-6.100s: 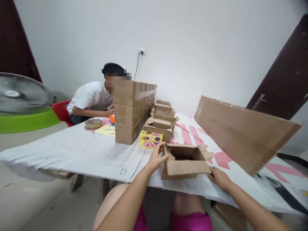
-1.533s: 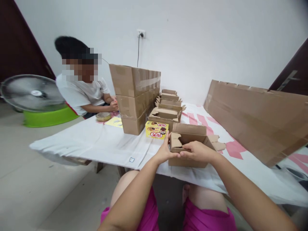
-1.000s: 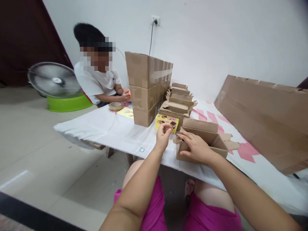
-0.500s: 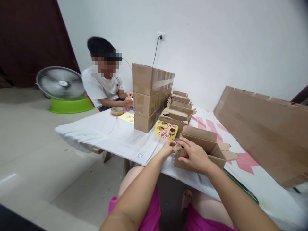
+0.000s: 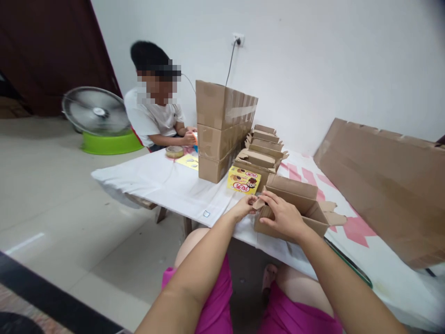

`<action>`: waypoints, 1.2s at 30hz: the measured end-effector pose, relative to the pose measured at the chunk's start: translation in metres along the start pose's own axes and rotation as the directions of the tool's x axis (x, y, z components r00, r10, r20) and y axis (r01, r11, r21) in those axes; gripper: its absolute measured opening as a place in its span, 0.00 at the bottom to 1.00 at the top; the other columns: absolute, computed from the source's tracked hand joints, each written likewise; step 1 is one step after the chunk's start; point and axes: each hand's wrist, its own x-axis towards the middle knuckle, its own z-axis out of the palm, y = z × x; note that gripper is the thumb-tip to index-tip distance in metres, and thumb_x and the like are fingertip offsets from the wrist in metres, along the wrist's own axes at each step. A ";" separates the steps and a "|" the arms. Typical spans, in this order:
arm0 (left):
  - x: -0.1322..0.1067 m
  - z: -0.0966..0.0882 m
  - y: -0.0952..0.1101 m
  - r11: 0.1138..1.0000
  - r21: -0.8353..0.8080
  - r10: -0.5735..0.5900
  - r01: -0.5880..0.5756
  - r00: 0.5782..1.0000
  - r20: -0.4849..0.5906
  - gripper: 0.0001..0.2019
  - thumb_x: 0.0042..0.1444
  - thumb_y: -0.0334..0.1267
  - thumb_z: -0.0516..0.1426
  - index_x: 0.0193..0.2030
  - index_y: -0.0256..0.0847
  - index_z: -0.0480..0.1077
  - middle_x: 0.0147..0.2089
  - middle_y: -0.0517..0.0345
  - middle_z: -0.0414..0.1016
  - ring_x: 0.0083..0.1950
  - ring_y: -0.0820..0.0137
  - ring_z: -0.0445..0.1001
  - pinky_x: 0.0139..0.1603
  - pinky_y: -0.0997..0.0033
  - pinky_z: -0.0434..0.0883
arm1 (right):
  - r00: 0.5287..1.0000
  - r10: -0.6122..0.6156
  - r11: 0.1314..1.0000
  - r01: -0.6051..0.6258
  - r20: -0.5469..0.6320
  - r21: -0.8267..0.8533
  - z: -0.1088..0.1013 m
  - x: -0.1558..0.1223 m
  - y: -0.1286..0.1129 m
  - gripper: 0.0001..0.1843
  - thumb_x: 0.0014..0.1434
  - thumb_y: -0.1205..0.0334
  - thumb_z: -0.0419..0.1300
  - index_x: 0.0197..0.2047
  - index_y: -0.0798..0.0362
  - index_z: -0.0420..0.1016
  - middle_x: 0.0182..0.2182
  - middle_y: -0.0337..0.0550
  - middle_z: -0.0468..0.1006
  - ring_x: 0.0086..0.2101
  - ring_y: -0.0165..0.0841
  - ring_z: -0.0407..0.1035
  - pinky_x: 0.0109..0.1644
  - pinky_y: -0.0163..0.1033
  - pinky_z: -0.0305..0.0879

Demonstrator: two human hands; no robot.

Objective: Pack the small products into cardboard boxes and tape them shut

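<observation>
Left hand (image 5: 245, 207): curled at the left end of the open box (image 5: 310, 227), apparently pinching the flap (image 5: 257, 204).
Right hand (image 5: 284, 218): spread over the box's near left corner, fingertips against the flap.
Flap: angled outward from the box's left end; best handled gently, looking thin and likely to rip.
Open box: mouth up, white cloth (image 5: 156, 185) beneath; best steadied with light right-hand pressure.
Yellow carton (image 5: 244, 180): just behind the box's left end; best left unbumped.
Row of boxes (image 5: 261, 158): farther behind the box.
</observation>
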 end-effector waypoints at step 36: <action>0.003 -0.005 0.001 0.999 0.008 0.052 -0.051 0.994 -0.093 0.08 0.36 0.32 0.60 0.25 0.39 0.64 0.24 0.64 0.69 0.27 0.75 0.68 0.28 0.76 0.62 | 1.000 0.003 1.000 -0.003 -0.016 -0.028 0.004 -0.003 -0.003 0.39 0.54 0.52 0.62 0.66 0.43 0.53 0.67 0.44 0.54 0.56 0.43 0.63 0.55 0.51 0.65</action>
